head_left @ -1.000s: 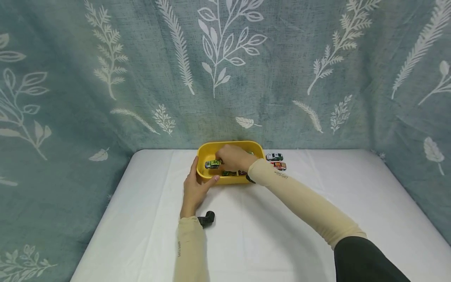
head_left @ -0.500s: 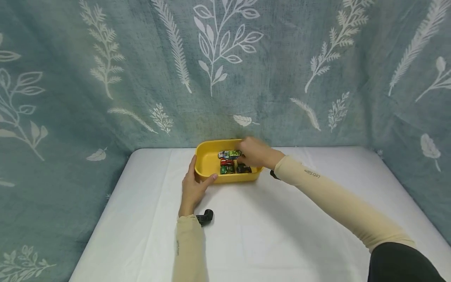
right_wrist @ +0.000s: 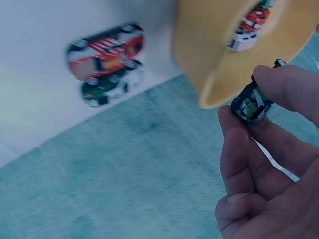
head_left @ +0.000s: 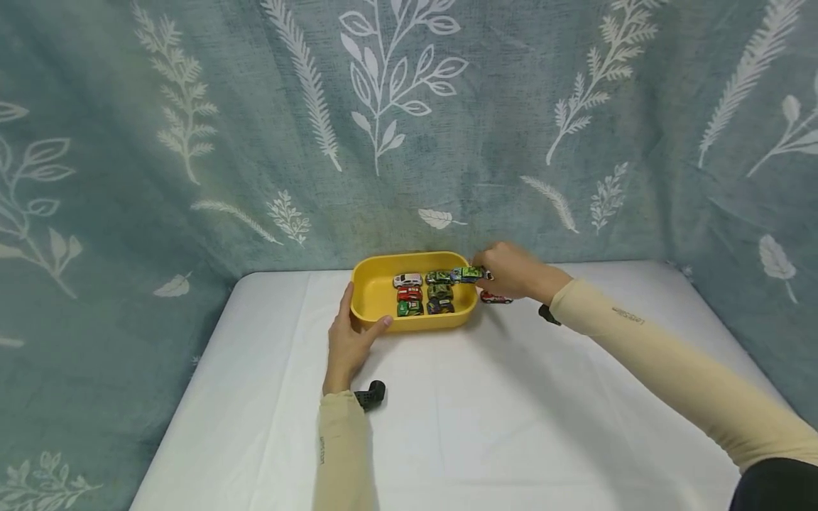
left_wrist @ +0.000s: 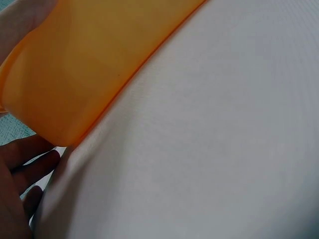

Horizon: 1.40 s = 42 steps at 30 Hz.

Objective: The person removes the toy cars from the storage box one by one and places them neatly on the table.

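Observation:
A yellow plastic bin (head_left: 373, 289) stands at the back of the table, with several toy cars in short rows inside, among them a white one (head_left: 407, 280) and a red one (head_left: 409, 294). My left hand (head_left: 347, 349) holds its near left corner, thumb along the front wall and fingers at the left end. In the left wrist view the fingers (left_wrist: 31, 172) show beside the bin's orange-looking wall (left_wrist: 94, 59). At the bin's right rim, my right hand (head_left: 516, 271) pinches a green toy car (right_wrist: 251, 105) between thumb and fingers, raised over the edge.
Right of the bin, a red-orange toy car (right_wrist: 107, 56) and a green-and-white one (right_wrist: 112, 88) lie side by side on the white tablecloth (head_left: 511, 440). A teal leaf-patterned curtain (head_left: 409, 199) hangs directly behind the table.
My right hand has moved from inside the bin rightward to its right rim, carrying the green toy car. More cars in the bin now show. My left hand stays at the corner.

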Available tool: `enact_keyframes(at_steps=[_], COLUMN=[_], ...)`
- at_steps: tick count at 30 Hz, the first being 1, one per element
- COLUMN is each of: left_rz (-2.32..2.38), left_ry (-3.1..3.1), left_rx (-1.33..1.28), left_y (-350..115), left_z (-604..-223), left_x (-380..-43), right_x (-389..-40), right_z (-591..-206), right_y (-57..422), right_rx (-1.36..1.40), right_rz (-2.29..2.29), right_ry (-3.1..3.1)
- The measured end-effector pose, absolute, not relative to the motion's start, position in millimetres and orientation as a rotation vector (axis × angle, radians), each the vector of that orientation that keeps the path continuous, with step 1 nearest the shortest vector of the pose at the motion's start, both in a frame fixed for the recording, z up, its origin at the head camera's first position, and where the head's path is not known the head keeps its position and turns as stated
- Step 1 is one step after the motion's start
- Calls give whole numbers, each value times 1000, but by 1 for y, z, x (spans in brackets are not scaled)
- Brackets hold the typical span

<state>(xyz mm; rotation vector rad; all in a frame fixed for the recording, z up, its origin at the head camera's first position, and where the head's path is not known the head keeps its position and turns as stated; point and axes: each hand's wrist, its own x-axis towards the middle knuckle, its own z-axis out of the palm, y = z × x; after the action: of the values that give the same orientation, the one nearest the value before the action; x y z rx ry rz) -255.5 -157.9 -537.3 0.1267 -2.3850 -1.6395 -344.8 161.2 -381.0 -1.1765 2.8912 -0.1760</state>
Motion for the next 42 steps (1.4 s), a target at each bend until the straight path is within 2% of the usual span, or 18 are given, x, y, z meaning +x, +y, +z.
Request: enact_keyframes(at_steps=[7, 20, 42], left_rz=[-1677, -1666, -1623], left_ry=[-2379, -2380, -2394], left_rx=[130, 88, 137], left_y=[-156, -154, -158], left_z=[-539, -537, -535], left_x=[-254, -257, -255], right_x=[-341, -333, -332], right_z=[-402, -431, -467], right_y=[197, 243, 243], right_rx=[-1099, -1127, -1051], right_rz=[-250, -368, -239], right_ry=[2872, 2933, 2885])
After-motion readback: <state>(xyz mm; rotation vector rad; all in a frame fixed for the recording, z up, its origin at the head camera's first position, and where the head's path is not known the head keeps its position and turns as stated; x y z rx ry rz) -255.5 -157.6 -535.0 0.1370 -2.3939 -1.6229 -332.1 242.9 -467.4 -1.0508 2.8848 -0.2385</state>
